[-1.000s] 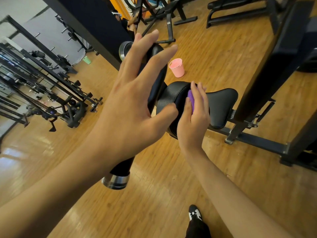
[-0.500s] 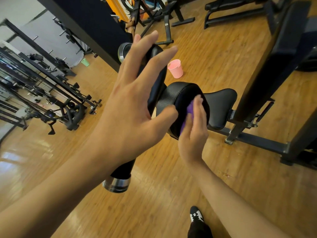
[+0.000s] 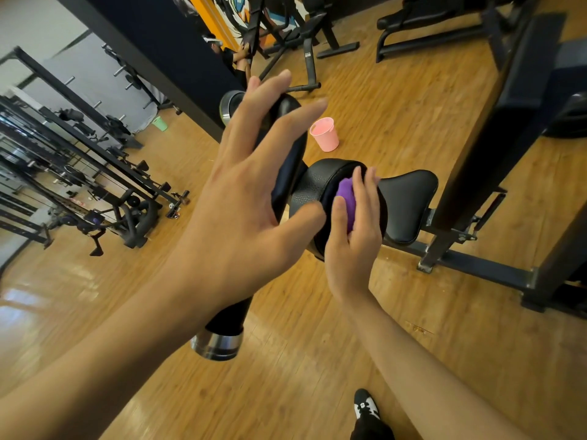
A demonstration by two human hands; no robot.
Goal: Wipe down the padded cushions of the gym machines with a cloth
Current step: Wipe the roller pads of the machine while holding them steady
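A black padded roller cushion [image 3: 314, 185] with a round end face sits at centre, next to a black padded seat [image 3: 406, 204]. My right hand [image 3: 352, 236] presses a purple cloth [image 3: 347, 198] flat against the roller's end face, and the fingers hide most of the cloth. My left hand [image 3: 244, 198] rests with fingers spread on a long black padded bar [image 3: 289, 154] that has chrome caps at both ends. Its thumb touches the roller cushion.
A pink cup [image 3: 325, 134] stands on the wooden floor beyond the cushions. The machine's dark steel frame [image 3: 470, 262] runs along the right. Cable machines and racks [image 3: 79, 192] line the left. My black-and-white shoe [image 3: 365, 406] is at the bottom. More benches stand at the back.
My right hand slid the purple cloth down the roller's end face and back up a little. My left hand stayed on the padded bar.
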